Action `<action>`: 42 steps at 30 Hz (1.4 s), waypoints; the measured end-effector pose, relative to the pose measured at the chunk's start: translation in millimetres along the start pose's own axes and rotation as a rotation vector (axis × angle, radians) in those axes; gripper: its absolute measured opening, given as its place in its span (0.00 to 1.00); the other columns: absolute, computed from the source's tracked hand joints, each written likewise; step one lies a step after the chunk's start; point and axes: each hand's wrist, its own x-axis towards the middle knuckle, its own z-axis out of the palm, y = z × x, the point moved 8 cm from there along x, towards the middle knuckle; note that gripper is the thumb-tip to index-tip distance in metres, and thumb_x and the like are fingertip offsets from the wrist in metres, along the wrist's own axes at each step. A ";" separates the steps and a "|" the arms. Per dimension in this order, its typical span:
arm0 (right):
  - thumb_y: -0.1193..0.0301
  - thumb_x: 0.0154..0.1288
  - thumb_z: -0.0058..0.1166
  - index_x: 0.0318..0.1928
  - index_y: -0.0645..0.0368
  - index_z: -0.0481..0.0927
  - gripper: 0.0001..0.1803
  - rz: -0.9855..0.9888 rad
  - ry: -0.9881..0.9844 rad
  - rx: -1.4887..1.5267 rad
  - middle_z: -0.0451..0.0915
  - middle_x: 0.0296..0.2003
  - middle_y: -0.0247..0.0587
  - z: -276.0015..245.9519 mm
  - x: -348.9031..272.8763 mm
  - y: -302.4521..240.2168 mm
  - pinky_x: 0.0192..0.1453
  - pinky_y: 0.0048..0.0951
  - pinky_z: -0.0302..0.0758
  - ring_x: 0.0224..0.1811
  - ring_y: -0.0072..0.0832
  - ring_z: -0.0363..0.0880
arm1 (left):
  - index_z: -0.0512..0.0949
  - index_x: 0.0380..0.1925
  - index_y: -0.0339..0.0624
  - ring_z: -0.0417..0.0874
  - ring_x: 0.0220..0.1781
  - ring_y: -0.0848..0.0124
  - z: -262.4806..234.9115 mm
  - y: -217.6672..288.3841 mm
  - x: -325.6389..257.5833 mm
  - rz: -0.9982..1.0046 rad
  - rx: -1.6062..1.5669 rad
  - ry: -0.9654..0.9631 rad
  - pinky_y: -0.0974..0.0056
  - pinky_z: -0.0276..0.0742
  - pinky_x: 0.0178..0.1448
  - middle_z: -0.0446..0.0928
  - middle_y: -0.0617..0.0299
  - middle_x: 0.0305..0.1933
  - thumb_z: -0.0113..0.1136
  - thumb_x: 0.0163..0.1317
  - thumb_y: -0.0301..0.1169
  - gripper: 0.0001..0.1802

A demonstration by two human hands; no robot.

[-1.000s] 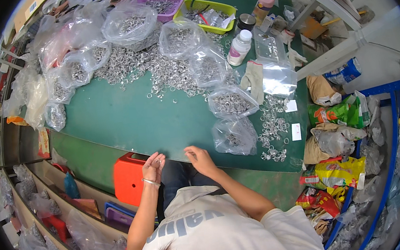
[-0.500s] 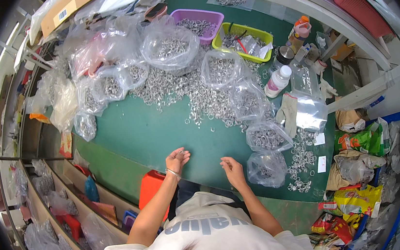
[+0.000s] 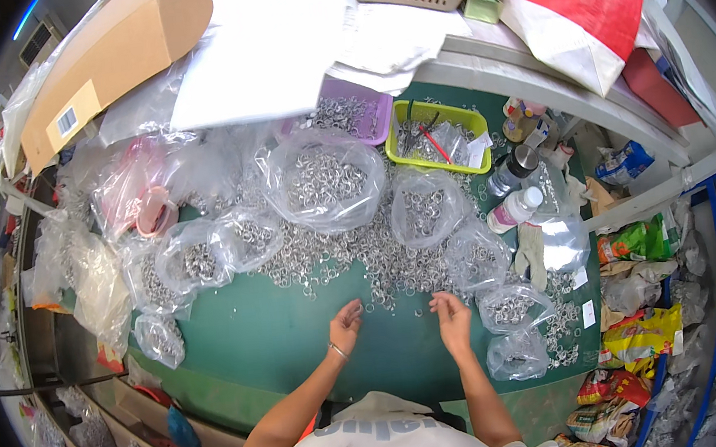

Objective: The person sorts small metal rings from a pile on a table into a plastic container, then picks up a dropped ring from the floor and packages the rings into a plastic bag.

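Note:
A broad heap of small silvery metal rings (image 3: 388,260) covers the middle of the green table (image 3: 298,317). At its near edge is my left hand (image 3: 347,328), a bracelet on the wrist, its fingers drawn together; what they hold, if anything, is too small to tell. My right hand (image 3: 452,320) is to the right, thumb and fingertips pinched beside the lower edge of the heap, their contents hidden. A few loose rings lie between the two hands. Open clear bags of rings stand around the heap, the biggest bag (image 3: 323,179) behind it and a smaller bag (image 3: 511,306) right of my right hand.
A purple basket (image 3: 377,117) and a yellow-green basket (image 3: 439,135) stand at the back. On the right are a white bottle (image 3: 514,209), a dark-capped jar (image 3: 513,169) and a glove (image 3: 530,253). A shelf with a cardboard box (image 3: 115,66) overhangs the far side.
Both hands have moved forward from the table's near edge to the heap, my right hand also slightly rightward. The view has tilted up, showing more of the shelf.

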 end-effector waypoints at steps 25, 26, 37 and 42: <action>0.71 0.64 0.43 0.47 0.67 0.64 0.14 0.705 0.449 0.958 0.71 0.41 0.54 -17.7 359.4 106.3 0.40 0.52 0.79 0.40 0.49 0.76 | 0.72 0.45 0.32 0.75 0.33 0.76 -35.7 51.1 -6.0 0.197 0.344 0.115 0.74 0.71 0.41 0.76 0.60 0.35 0.41 0.61 0.17 0.14; 0.71 0.65 0.42 0.46 0.67 0.64 0.13 0.699 0.459 0.929 0.72 0.41 0.52 -15.4 357.3 106.2 0.40 0.51 0.79 0.40 0.47 0.76 | 0.72 0.44 0.32 0.75 0.32 0.76 -36.2 50.4 -5.3 0.188 0.354 0.106 0.74 0.71 0.41 0.76 0.60 0.34 0.41 0.61 0.17 0.13; 0.78 0.59 0.42 0.46 0.73 0.62 0.15 0.503 0.457 0.836 0.68 0.42 0.59 -21.5 358.2 50.6 0.34 0.55 0.80 0.36 0.55 0.76 | 0.74 0.42 0.32 0.75 0.33 0.78 -45.1 27.4 -3.4 0.067 0.115 0.125 0.76 0.70 0.39 0.76 0.60 0.33 0.43 0.61 0.17 0.12; 0.81 0.56 0.40 0.47 0.74 0.61 0.16 0.468 0.465 0.858 0.67 0.44 0.60 -55.0 369.8 24.1 0.34 0.58 0.79 0.38 0.56 0.75 | 0.74 0.36 0.37 0.75 0.29 0.68 -34.6 57.5 -9.0 0.220 0.423 0.100 0.65 0.71 0.35 0.75 0.57 0.29 0.44 0.63 0.26 0.09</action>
